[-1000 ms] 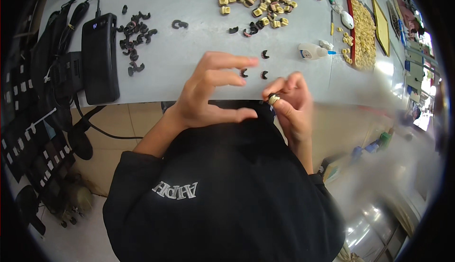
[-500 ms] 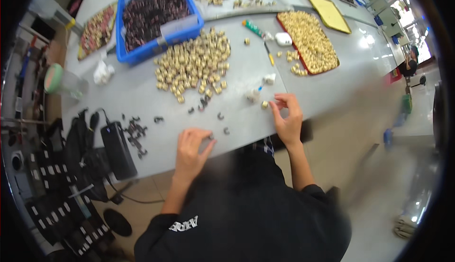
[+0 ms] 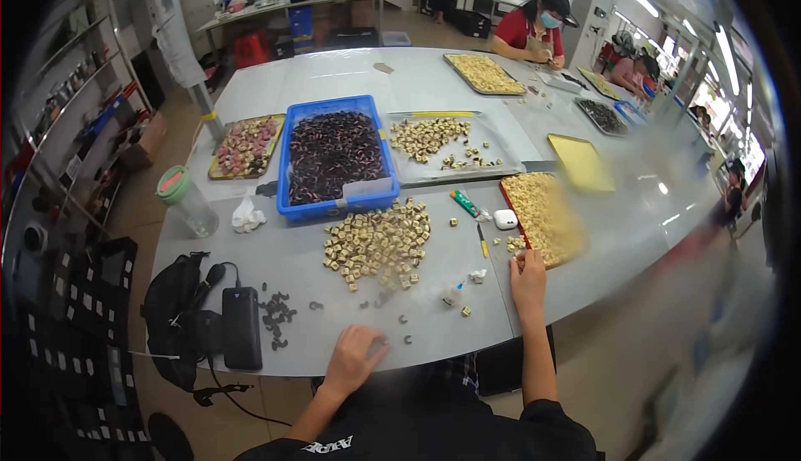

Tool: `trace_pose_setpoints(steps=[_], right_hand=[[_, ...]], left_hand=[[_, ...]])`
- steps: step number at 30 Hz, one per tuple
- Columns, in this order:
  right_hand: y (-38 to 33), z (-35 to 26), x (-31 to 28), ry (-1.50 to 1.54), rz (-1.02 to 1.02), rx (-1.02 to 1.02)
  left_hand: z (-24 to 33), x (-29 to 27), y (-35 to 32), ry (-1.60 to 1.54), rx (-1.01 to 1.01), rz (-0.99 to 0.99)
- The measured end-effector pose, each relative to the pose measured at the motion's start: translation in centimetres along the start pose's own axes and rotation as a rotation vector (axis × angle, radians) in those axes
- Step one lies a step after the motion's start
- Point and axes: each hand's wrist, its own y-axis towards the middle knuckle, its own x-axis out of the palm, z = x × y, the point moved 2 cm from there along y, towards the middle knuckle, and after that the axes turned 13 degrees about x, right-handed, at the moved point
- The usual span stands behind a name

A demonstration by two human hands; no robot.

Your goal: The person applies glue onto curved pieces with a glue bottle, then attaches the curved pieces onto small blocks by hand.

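Observation:
My left hand [image 3: 357,357] is near the table's front edge, its thumb and fingers bent together; anything between them is too small to make out. Just right of it lie small dark C-shaped pieces [image 3: 407,339]. My right hand [image 3: 527,284] reaches forward to the front left corner of a red-rimmed tray [image 3: 511,204] filled with small pale-gold pieces. Its fingertips are drawn together at a few loose gold pieces [image 3: 515,244], and what they grip is hidden. One gold cube [image 3: 465,312] sits alone between my hands. A heap of gold cubes [image 3: 375,244] spreads farther off.
Behind the heap stands a blue bin [image 3: 292,210] of dark pieces. A green tube [image 3: 464,203], a white case [image 3: 505,219] and a yellow knife [image 3: 483,241] lie mid-table. At left are a lidded jar [image 3: 188,202] and a black power adapter [image 3: 242,327]. A co-worker [image 3: 534,31] sits across.
My right hand has moved from beside the single gold cube forward to the red tray's corner. The left hand stays near the front edge. The head view has tilted up, showing more of the room.

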Motion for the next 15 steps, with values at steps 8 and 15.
trace_pose_setpoints(steps=[8,15], right_hand=[[0.0,-0.5,-0.9,-0.075,0.044,-0.091],[-0.2,-0.4,-1.0,0.263,0.067,-0.006]], left_hand=[[-0.2,0.2,0.4,0.011,0.023,0.007],[-0.6,0.3,0.1,-0.083,-0.053,0.053]])
